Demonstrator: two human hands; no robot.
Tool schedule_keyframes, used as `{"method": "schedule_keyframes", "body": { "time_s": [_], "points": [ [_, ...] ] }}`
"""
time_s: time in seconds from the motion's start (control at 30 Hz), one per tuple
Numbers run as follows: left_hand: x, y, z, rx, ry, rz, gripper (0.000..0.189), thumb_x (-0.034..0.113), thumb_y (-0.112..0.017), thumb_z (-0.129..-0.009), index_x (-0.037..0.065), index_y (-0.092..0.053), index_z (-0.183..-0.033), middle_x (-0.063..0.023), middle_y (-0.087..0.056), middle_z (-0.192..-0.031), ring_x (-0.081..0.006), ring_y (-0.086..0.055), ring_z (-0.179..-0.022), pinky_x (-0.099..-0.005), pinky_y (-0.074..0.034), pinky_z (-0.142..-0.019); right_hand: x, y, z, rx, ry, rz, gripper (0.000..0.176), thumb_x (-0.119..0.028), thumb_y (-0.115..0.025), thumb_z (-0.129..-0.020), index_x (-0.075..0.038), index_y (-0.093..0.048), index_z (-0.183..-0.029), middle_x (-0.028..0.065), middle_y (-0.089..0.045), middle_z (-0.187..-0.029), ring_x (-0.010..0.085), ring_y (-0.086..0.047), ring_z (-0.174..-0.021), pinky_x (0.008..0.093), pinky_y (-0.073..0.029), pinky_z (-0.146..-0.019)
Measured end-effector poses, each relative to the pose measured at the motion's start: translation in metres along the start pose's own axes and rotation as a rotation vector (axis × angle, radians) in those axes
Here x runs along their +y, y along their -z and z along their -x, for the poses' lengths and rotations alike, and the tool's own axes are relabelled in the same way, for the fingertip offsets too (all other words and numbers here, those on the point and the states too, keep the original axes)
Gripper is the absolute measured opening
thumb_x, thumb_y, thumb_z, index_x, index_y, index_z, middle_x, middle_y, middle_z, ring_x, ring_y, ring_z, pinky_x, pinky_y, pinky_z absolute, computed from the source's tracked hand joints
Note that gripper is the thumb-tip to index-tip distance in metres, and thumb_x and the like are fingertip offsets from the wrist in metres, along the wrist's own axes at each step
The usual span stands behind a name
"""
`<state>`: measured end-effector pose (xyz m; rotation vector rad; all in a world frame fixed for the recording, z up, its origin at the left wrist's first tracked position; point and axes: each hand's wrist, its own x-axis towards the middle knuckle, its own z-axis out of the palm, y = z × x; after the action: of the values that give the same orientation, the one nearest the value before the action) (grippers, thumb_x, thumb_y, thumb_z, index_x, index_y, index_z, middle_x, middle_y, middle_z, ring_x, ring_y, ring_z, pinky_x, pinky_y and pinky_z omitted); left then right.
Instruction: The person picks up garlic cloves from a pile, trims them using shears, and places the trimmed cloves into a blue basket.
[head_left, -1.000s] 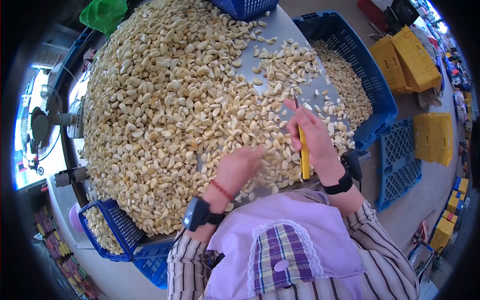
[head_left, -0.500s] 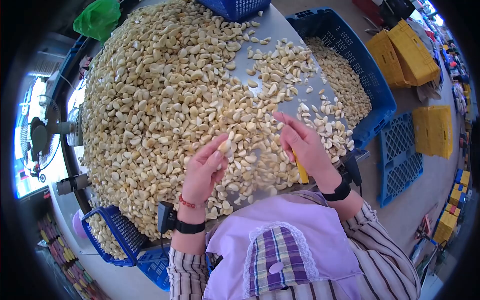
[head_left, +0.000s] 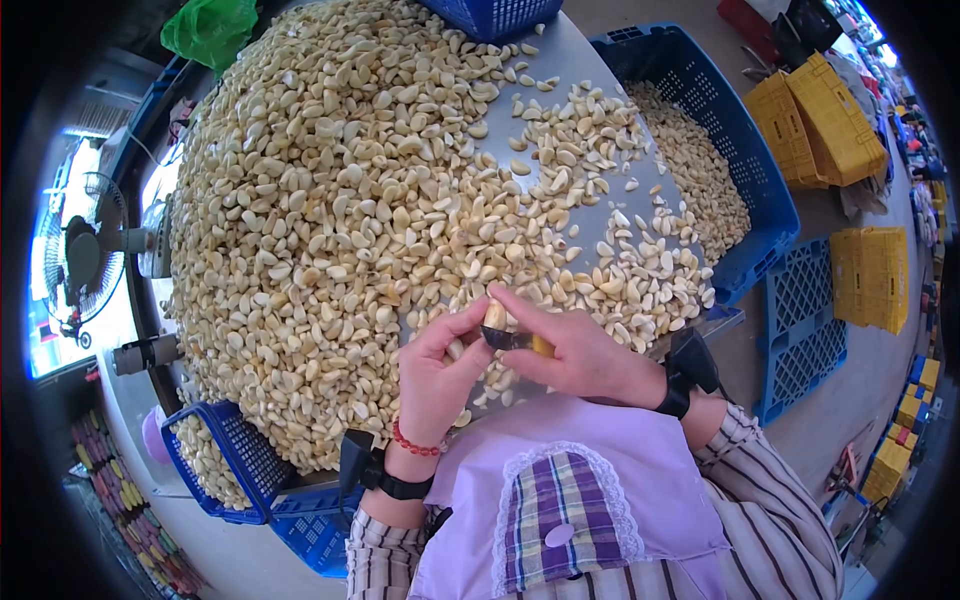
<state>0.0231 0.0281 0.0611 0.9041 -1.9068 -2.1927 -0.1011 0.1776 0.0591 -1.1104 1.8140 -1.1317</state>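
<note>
My left hand [head_left: 440,365] is closed, pinching a peeled garlic clove [head_left: 495,317] between thumb and fingers. In my right hand [head_left: 575,350] is a small knife with a yellow handle [head_left: 542,346], mostly covered by the fingers. Its dark blade [head_left: 505,340] lies right at the clove, pointing toward the left thumb. Both hands are together over the near edge of a large heap of peeled garlic cloves [head_left: 330,200], which spreads across a metal table [head_left: 585,225].
A blue crate [head_left: 775,190] part full of cloves stands at the right table edge. A smaller blue basket of cloves [head_left: 262,460] is at the lower left, another blue basket [head_left: 490,18] at the back. Yellow crates [head_left: 830,120] stand on the right; a fan [head_left: 85,250] is at left.
My hands have come together. The right hand moved left and turned the knife, bringing its blade to the clove in the left hand. The view has shifted slightly.
</note>
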Motion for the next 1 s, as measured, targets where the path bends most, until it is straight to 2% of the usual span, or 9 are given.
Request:
{"method": "schedule_keyframes", "body": {
  "time_s": [0.2, 0.27, 0.4, 0.67, 0.73, 0.77, 0.8, 0.87, 1.0],
  "points": [
    [-0.006, 0.002, -0.002, -0.016, 0.198, 0.396, 0.028, 0.002, -0.061, -0.084, -0.001, -0.063, -0.112, -0.0068, -0.064, -0.094, -0.0057, -0.053, -0.065, -0.0171, -0.039, -0.051, 0.02, -0.014, -0.004, 0.194, 0.167, -0.233, 0.055, -0.024, -0.056, -0.092, -0.006, -0.036, -0.14, 0.0032, -0.059, -0.07, 0.0143, -0.055, -0.056, 0.0299, -0.043, -0.054],
    [-0.017, 0.005, -0.006, -0.093, 0.147, 0.511, 0.026, 0.011, -0.06, -0.086, 0.0, -0.061, -0.109, -0.0085, -0.064, -0.09, -0.007, -0.053, -0.062, -0.0168, -0.038, -0.047, 0.009, 0.004, 0.001, 0.034, -0.346, -0.574, 0.048, -0.023, -0.054, -0.094, -0.007, -0.042, -0.138, -0.0046, -0.054, -0.071, 0.004, -0.047, -0.056, 0.0227, -0.041, -0.052],
    [-0.018, 0.005, -0.01, -0.2, 0.041, 0.644, 0.027, 0.032, -0.056, -0.088, 0.006, -0.053, -0.095, -0.0129, -0.063, -0.086, -0.0118, -0.054, -0.06, -0.0173, -0.037, -0.039, 0.002, 0.015, 0.002, 0.044, -0.339, -0.825, 0.047, -0.025, -0.053, -0.095, -0.008, -0.042, -0.138, -0.0054, -0.049, -0.07, 0.0017, -0.042, -0.054, 0.0172, -0.037, -0.05],
    [-0.022, 0.023, -0.03, -0.223, 0.042, 0.978, 0.019, 0.028, -0.052, -0.091, 0.012, -0.048, -0.082, -0.0025, -0.048, -0.068, -0.0112, -0.045, -0.051, -0.0196, -0.036, -0.038, 0.02, 0.049, 0.008, 0.4, -0.214, -0.866, 0.042, -0.021, -0.047, -0.098, -0.006, -0.042, -0.136, -0.002, -0.049, -0.07, 0.0032, -0.041, -0.051, 0.0161, -0.035, -0.047],
    [-0.019, 0.005, -0.034, -0.143, 0.16, 0.031, 0.016, 0.019, -0.051, -0.091, 0.01, -0.051, -0.078, 0.0018, -0.045, -0.067, -0.0112, -0.046, -0.05, -0.0205, -0.038, -0.04, 0.019, 0.053, 0.009, 0.441, -0.231, -0.881, 0.042, -0.023, -0.047, -0.098, -0.004, -0.043, -0.135, -0.002, -0.048, -0.069, 0.0033, -0.041, -0.052, 0.0159, -0.035, -0.047],
    [-0.025, -0.008, -0.037, -0.215, -0.172, -0.393, 0.012, 0.016, -0.054, -0.09, 0.008, -0.056, -0.082, -0.0011, -0.048, -0.068, -0.0182, -0.053, -0.052, -0.0277, -0.044, -0.045, 0.02, 0.054, 0.009, 0.441, -0.233, -0.871, 0.042, -0.023, -0.047, -0.098, -0.004, -0.043, -0.135, -0.0021, -0.048, -0.069, 0.0032, -0.04, -0.052, 0.016, -0.035, -0.047],
    [-0.038, -0.013, -0.039, -0.217, -0.173, -0.39, 0.012, 0.016, -0.054, -0.09, 0.008, -0.056, -0.082, -0.0011, -0.048, -0.068, -0.0182, -0.053, -0.052, -0.0277, -0.044, -0.045, 0.021, 0.054, 0.01, 0.439, -0.234, -0.861, 0.042, -0.023, -0.047, -0.098, -0.003, -0.043, -0.135, -0.0022, -0.048, -0.069, 0.0031, -0.04, -0.052, 0.0161, -0.035, -0.047],
    [-0.058, -0.019, -0.044, -0.273, -0.4, -1.273, 0.012, 0.015, -0.056, -0.086, 0.005, -0.057, -0.081, -0.0082, -0.054, -0.077, -0.0272, -0.061, -0.06, -0.0357, -0.049, -0.053, 0.025, 0.05, 0.011, 0.43, -0.239, -0.836, 0.042, -0.024, -0.048, -0.097, -0.004, -0.044, -0.134, -0.0023, -0.047, -0.069, 0.0029, -0.04, -0.052, 0.0161, -0.035, -0.047],
    [-0.067, -0.017, -0.053, -0.24, -0.422, -1.158, 0.01, 0.018, -0.062, -0.084, 0.008, -0.061, -0.087, -0.0094, -0.057, -0.077, -0.0275, -0.059, -0.062, -0.0376, -0.048, -0.054, 0.029, 0.039, 0.019, 0.359, -0.273, -0.741, 0.043, -0.026, -0.049, -0.097, -0.005, -0.046, -0.134, -0.0008, -0.052, -0.074, 0.0035, -0.045, -0.056, 0.0172, -0.039, -0.053]
  ]
}}
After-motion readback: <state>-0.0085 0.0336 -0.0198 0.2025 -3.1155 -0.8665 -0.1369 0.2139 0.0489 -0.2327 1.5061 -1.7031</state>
